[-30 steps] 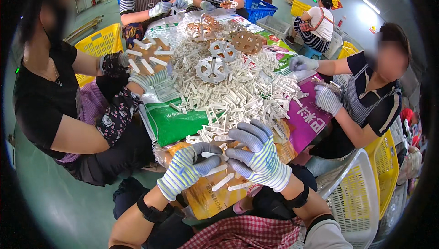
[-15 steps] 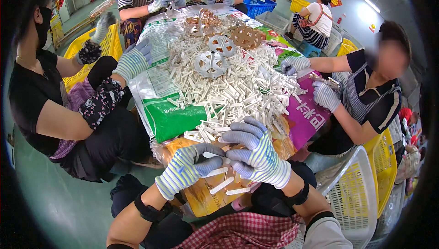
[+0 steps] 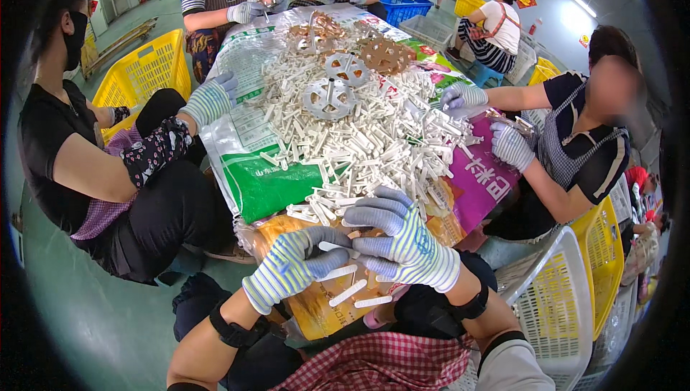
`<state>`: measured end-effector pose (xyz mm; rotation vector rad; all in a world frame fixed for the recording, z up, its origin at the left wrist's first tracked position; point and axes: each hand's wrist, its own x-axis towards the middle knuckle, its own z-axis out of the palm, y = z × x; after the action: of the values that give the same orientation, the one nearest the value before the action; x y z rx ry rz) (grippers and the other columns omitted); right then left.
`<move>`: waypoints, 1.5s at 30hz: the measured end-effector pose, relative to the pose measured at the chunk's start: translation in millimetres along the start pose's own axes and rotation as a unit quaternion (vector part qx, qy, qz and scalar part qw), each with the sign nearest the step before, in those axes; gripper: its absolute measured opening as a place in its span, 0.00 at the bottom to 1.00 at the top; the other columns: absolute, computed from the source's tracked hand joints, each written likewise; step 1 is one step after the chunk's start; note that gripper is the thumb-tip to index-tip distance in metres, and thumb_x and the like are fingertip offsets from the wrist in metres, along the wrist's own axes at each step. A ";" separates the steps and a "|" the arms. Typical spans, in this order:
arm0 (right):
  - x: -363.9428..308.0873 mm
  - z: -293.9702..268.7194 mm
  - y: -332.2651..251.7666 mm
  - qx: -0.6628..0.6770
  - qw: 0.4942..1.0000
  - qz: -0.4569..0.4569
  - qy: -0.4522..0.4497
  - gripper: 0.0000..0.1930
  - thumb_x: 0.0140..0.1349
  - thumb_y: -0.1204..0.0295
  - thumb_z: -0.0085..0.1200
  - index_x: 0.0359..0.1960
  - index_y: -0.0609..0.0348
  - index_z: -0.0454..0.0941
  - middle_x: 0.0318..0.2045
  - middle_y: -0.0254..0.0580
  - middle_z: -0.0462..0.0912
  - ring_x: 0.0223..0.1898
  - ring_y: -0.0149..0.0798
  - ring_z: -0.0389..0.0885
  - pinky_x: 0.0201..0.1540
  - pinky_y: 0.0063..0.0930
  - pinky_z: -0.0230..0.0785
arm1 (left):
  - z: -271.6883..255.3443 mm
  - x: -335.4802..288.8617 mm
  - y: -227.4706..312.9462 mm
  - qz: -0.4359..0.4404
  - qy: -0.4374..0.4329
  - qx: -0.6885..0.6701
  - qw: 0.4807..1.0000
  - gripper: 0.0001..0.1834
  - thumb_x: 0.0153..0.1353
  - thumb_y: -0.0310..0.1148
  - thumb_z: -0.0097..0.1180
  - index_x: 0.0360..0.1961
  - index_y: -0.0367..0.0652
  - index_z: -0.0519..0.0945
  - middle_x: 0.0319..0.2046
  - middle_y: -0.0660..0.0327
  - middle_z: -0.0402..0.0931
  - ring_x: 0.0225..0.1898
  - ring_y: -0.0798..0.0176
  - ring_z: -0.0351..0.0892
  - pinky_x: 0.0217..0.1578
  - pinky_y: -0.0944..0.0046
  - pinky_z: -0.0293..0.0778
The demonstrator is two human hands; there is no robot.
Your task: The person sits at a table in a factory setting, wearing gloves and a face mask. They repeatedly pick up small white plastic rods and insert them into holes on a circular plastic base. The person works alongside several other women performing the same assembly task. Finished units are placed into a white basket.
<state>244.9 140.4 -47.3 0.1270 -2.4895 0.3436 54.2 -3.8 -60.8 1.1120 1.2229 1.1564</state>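
My left hand (image 3: pixel 291 265), in a striped grey-fingered glove, pinches a small white plastic strip (image 3: pixel 333 247) between thumb and forefinger. Against its fingertips my right hand (image 3: pixel 406 244), gloved alike, brings thumb and fingers together; whatever lies between them is too small or hidden to name. Just below the hands, several loose white strips (image 3: pixel 348 292) lie on an orange-yellow printed sheet (image 3: pixel 316 319). Beyond my fingers spreads a large pile of the same white strips (image 3: pixel 374 139), with silvery slotted metal discs (image 3: pixel 329 99) on top.
Co-workers sit around the table; one gloved hand (image 3: pixel 210 100) rests at the left edge, another (image 3: pixel 512 145) holds pieces at the right. A white basket (image 3: pixel 550 312) stands by my right arm. Yellow crates (image 3: pixel 147 67) and a blue crate (image 3: pixel 404 4) stand farther off.
My right fingers have shifted slightly up and left, while my left hand stays almost still. The left co-worker's far hand has dropped from its raised position.
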 end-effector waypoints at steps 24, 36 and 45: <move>-23.1 3.6 2.1 0.544 0.714 0.427 0.107 0.24 0.70 0.58 0.54 0.58 0.64 0.75 0.50 0.35 0.81 0.52 0.29 0.77 0.57 0.25 0.67 | -1.5 0.3 11.5 0.080 0.144 -0.007 0.986 0.11 0.66 0.28 0.60 0.49 0.39 0.82 0.43 0.64 0.83 0.43 0.73 0.78 0.47 0.71 0.76; -27.3 3.8 5.9 0.594 0.687 0.406 0.098 0.30 0.65 0.59 0.59 0.63 0.64 0.71 0.54 0.40 0.80 0.54 0.33 0.78 0.58 0.29 0.70 | 3.6 2.8 0.6 0.082 0.144 0.025 0.986 0.12 0.65 0.26 0.62 0.50 0.43 0.83 0.44 0.66 0.81 0.45 0.74 0.78 0.47 0.71 0.76; -17.6 -4.2 -0.3 0.561 0.689 0.444 0.120 0.31 0.67 0.57 0.58 0.66 0.62 0.68 0.47 0.40 0.82 0.49 0.33 0.80 0.54 0.29 0.74 | 2.6 4.2 4.0 0.083 0.128 0.074 0.986 0.13 0.65 0.28 0.61 0.50 0.40 0.83 0.43 0.63 0.83 0.44 0.71 0.80 0.47 0.69 0.76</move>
<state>261.5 141.4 -54.4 -0.6230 -1.5314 2.0789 56.7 0.7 -57.2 1.2223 1.4526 1.3865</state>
